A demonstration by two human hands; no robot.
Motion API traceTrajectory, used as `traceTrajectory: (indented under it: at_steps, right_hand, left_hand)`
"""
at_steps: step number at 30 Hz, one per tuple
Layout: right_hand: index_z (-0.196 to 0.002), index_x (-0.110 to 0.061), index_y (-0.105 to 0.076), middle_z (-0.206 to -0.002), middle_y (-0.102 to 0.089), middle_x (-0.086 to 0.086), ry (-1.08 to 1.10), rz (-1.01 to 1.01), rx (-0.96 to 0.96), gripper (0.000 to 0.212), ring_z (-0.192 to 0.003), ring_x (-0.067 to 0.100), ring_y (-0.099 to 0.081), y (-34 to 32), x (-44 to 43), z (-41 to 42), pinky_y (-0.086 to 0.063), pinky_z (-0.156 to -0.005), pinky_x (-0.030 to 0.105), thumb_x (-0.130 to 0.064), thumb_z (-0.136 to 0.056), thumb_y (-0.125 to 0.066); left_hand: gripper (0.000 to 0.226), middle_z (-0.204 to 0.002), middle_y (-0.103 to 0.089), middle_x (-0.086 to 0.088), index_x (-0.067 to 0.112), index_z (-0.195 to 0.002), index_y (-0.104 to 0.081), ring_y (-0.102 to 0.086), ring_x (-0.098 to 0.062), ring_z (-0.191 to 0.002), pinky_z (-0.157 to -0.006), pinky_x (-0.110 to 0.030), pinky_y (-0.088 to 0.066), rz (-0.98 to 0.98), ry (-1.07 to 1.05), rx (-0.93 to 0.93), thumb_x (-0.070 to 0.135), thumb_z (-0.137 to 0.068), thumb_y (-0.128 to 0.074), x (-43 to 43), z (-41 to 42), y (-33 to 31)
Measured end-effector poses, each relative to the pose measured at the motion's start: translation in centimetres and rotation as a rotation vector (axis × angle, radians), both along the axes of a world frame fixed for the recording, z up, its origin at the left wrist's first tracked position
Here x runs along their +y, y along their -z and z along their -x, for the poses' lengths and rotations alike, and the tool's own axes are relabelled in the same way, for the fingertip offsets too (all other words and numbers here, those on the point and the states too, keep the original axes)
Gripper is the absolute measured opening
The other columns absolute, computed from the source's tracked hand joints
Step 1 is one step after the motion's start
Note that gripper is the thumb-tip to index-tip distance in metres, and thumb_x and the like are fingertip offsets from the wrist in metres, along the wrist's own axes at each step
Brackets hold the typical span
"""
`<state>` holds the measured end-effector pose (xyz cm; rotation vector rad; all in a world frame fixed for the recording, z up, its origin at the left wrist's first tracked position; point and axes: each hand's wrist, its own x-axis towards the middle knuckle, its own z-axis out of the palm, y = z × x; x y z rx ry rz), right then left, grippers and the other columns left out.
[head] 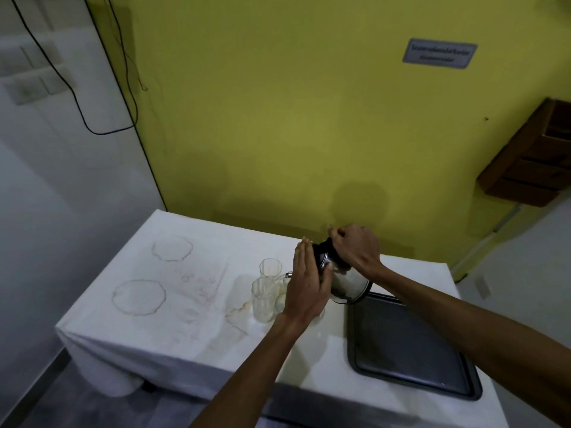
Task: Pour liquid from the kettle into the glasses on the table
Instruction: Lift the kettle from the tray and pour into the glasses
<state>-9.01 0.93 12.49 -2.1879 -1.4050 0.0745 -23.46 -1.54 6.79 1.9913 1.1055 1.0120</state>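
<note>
The right hand (355, 251) clasps the tilted kettle (346, 279) handle; the left hand (306, 282), fingers straight, presses its lid above the glasses (264, 299).

Yellow-green wall (278, 118), white side wall (61, 180), wooden wall rack (531, 156), black cables (77, 97), stained white-clothed table (154, 319)

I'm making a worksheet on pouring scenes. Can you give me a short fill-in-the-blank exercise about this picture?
1. The metal kettle is tilted with its spout toward the ____.
2. The right hand grips the kettle's black ____.
3. The dark tray lies on the table to the ____ of the glasses.
4. The left hand rests flat against the kettle's ____.

Missing words: glasses; handle; right; side
</note>
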Motion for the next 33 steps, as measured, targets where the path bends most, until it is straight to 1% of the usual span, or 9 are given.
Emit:
traceTrajectory:
  at_steps: [5, 9, 13, 15, 18, 22, 27, 31, 33]
  right_hand:
    - [-0.054, -0.006, -0.061, -0.046, -0.055, 0.006, 0.027, -0.002, 0.019, 0.062, -0.045, 0.024, -0.057, 0.6, -0.3, -0.3, -0.049, -0.051, 0.033, -0.053, -0.093, -0.048]
    - [-0.050, -0.011, -0.054, -0.053, -0.057, 0.006, 0.095, 0.047, 0.089, 0.064, -0.058, 0.029, -0.061, 1.5, -1.2, -0.6, -0.038, -0.055, 0.029, -0.057, -0.094, -0.044]
    - [-0.077, -0.010, -0.071, -0.080, -0.068, 0.011, 0.214, 0.109, 0.238, 0.060, -0.085, 0.034, -0.064, 3.4, -2.5, -1.0, -0.039, -0.070, 0.033, -0.059, -0.094, -0.043]
    - [-0.082, -0.011, -0.073, -0.089, -0.071, 0.014, 0.239, 0.112, 0.327, 0.057, -0.093, 0.037, -0.065, 4.4, -3.0, -1.1, -0.039, -0.073, 0.033, -0.058, -0.096, -0.043]
    - [-0.083, -0.013, -0.074, -0.093, -0.071, 0.015, 0.281, 0.081, 0.406, 0.055, -0.096, 0.038, -0.064, 4.9, -3.0, -1.0, -0.040, -0.074, 0.034, -0.057, -0.096, -0.043]
    - [-0.080, -0.009, -0.072, -0.091, -0.071, 0.016, 0.308, 0.036, 0.401, 0.058, -0.092, 0.037, -0.064, 3.8, -2.0, -0.8, -0.040, -0.072, 0.034, -0.057, -0.096, -0.044]
    - [-0.067, -0.005, -0.065, -0.067, -0.064, 0.009, 0.246, 0.005, 0.312, 0.063, -0.071, 0.030, -0.061, 2.0, 0.4, -0.2, -0.042, -0.066, 0.033, -0.057, -0.095, -0.041]
    - [-0.052, -0.009, -0.051, -0.048, -0.049, 0.002, 0.115, -0.015, 0.189, 0.061, -0.047, 0.020, -0.049, 1.0, 2.1, 0.5, -0.030, -0.049, 0.025, -0.048, -0.099, -0.042]
    - [-0.049, -0.012, -0.047, -0.045, -0.043, 0.001, 0.067, -0.007, 0.142, 0.060, -0.041, 0.017, -0.042, 0.9, 2.9, 0.7, -0.026, -0.046, 0.024, -0.045, -0.100, -0.043]
  left_hand:
    - [0.087, -0.161, -0.016, -0.007, 0.005, -0.152, -0.017, -0.010, -0.016, -0.148, -0.115, -0.019, -0.010, -0.014, 0.013, 0.005, 0.067, -0.091, -0.018, 0.0, -0.2, 0.1]
    - [0.087, -0.160, -0.016, -0.009, 0.003, -0.151, -0.019, -0.010, -0.019, -0.148, -0.117, -0.022, -0.009, -0.039, 0.037, 0.050, 0.067, -0.092, -0.018, -0.1, -0.3, 0.3]
    - [0.086, -0.160, -0.018, -0.012, 0.001, -0.150, -0.022, -0.009, -0.022, -0.148, -0.118, -0.026, -0.008, -0.075, 0.089, 0.136, 0.065, -0.092, -0.015, -0.1, -0.6, 0.1]
    - [0.084, -0.157, -0.024, -0.015, -0.002, -0.148, -0.028, -0.014, -0.025, -0.147, -0.119, -0.032, -0.013, -0.134, 0.105, 0.181, 0.062, -0.095, -0.014, -0.1, -0.7, 0.1]
    - [0.081, -0.154, -0.030, -0.018, -0.005, -0.144, -0.033, -0.019, -0.028, -0.146, -0.119, -0.040, -0.020, -0.160, 0.117, 0.210, 0.057, -0.097, -0.013, 0.2, -1.0, -0.1]
    - [0.078, -0.155, -0.029, -0.017, -0.003, -0.145, -0.033, -0.017, -0.026, -0.147, -0.119, -0.039, -0.019, -0.175, 0.090, 0.223, 0.055, -0.098, -0.013, 1.5, -1.4, -0.7]
    - [0.076, -0.157, -0.025, -0.015, 0.000, -0.148, -0.028, -0.015, -0.025, -0.147, -0.119, -0.035, -0.015, -0.129, 0.023, 0.192, 0.055, -0.097, -0.013, 3.1, -1.1, -1.3]
    - [0.069, -0.157, -0.021, -0.019, -0.003, -0.148, -0.024, -0.014, -0.029, -0.147, -0.119, -0.038, -0.016, -0.055, -0.023, 0.199, 0.045, -0.099, -0.020, 4.1, -0.9, -0.6]
    - [0.063, -0.158, -0.018, -0.019, -0.003, -0.149, -0.021, -0.012, -0.029, -0.148, -0.119, -0.037, -0.015, -0.002, -0.036, 0.192, 0.038, -0.102, -0.027, 4.6, -0.8, -0.3]
